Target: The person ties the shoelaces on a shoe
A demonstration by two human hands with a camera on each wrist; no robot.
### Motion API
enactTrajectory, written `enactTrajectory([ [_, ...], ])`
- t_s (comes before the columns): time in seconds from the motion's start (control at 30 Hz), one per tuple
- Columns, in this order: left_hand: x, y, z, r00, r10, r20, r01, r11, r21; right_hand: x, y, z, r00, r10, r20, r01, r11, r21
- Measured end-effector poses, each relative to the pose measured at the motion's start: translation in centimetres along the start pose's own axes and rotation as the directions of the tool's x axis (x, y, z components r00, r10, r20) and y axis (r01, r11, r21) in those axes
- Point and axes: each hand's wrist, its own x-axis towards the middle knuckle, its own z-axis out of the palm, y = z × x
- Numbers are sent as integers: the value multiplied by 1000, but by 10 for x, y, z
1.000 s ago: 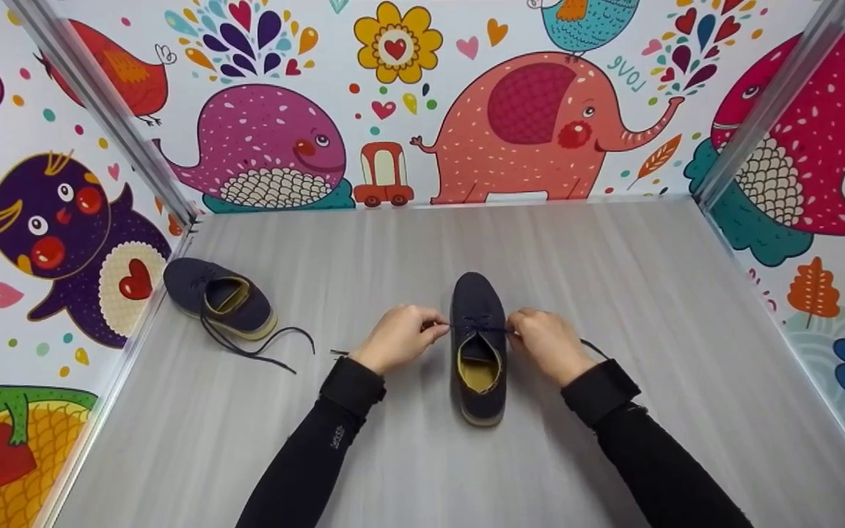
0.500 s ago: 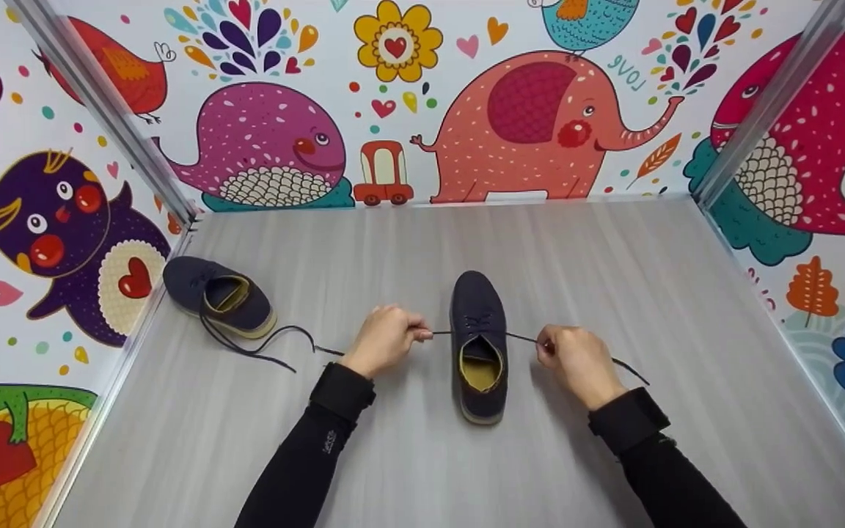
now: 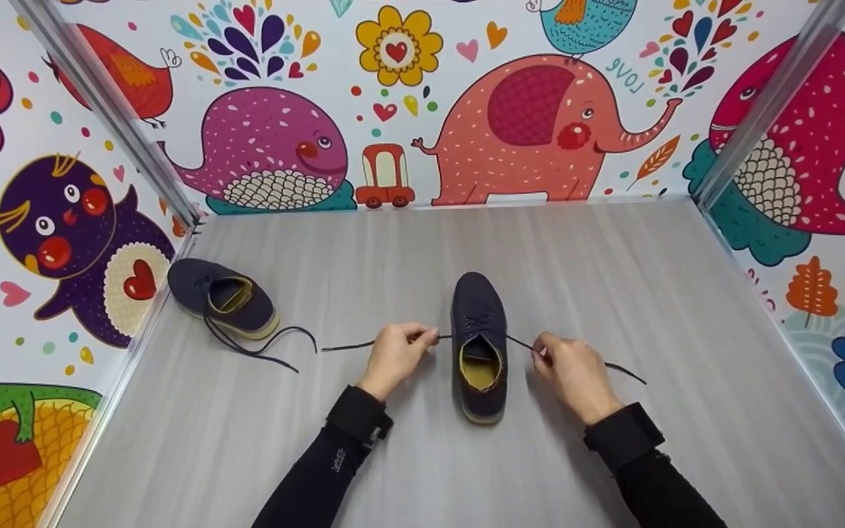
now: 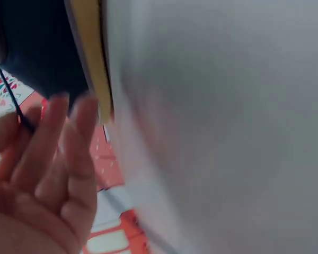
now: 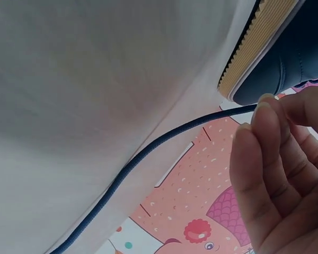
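Note:
A dark navy shoe (image 3: 478,308) with a tan sole stands upright on the floor between my hands, its toe pointing away. From its left side a dark shoelace (image 3: 349,346) runs out, and my left hand (image 3: 397,356) pinches it close to the shoe. My right hand (image 3: 576,370) grips the other lace end (image 3: 626,372), a little farther from the shoe's right side; its tip trails past the hand. In the right wrist view the lace (image 5: 148,151) curves away from the pinching fingertips. The left wrist view shows the fingers (image 4: 47,137) blurred, with the lace passing between them.
A matching navy shoe (image 3: 224,297) sits at the left wall, its loose laces (image 3: 261,350) spread on the floor. The grey wood-look floor (image 3: 364,264) meets walls printed with cartoon animals (image 3: 532,132) on three sides.
Both hands drew apart from the shoe, pulling the lace ends out sideways. Since then my left hand has slid along the lace back toward the shoe; the right has barely moved.

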Motion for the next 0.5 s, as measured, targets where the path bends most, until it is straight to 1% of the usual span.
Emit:
enactTrajectory([
  [0.03,3,1,3,999,-48,-24,46,995,-89,0,-1,0,1000,5,2,-5,1000,4],
  [0.07,8,2,5,994,-103,-46,93,979,-182,0,-1,-1,1000,10,4,-10,1000,6],
  [0.1,13,4,8,986,-154,-64,130,949,-286,0,-1,-1,1000,16,4,-17,1000,8],
  [0.13,18,7,9,976,-206,-76,161,906,-392,0,-1,-1,1000,19,3,-20,1000,12],
  [0.17,24,11,10,963,-254,-85,182,854,-487,0,-2,-1,1000,21,0,-21,1000,15],
  [0.2,30,15,10,951,-296,-89,196,801,-566,0,-2,-1,1000,22,-3,-22,1000,16],
  [0.23,37,19,10,939,-332,-90,206,752,-626,0,-2,-1,1000,17,-8,-17,1000,15],
  [0.27,43,24,9,929,-358,-91,210,714,-668,-1,-2,0,1000,12,-12,-11,1000,15],
  [0.3,48,29,7,923,-374,-89,210,683,-700,-1,-2,0,1000,5,-18,-5,1000,13],
  [0.33,53,35,6,920,-383,-86,211,668,-713,-1,-2,0,1000,-3,-22,3,1000,11],
  [0.37,58,40,4,922,-377,-86,209,673,-709,-1,-3,0,1000,-9,-26,10,1000,10],
  [0.4,64,45,3,929,-359,-87,203,693,-692,-2,-3,0,999,-15,-29,15,1000,9],
  [0.43,69,50,1,940,-330,-89,192,724,-663,-2,-3,0,999,-20,-30,20,1000,8],
  [0.5,77,61,0,965,-247,-88,149,793,-591,-1,-3,0,999,-19,-28,19,1000,10],
])
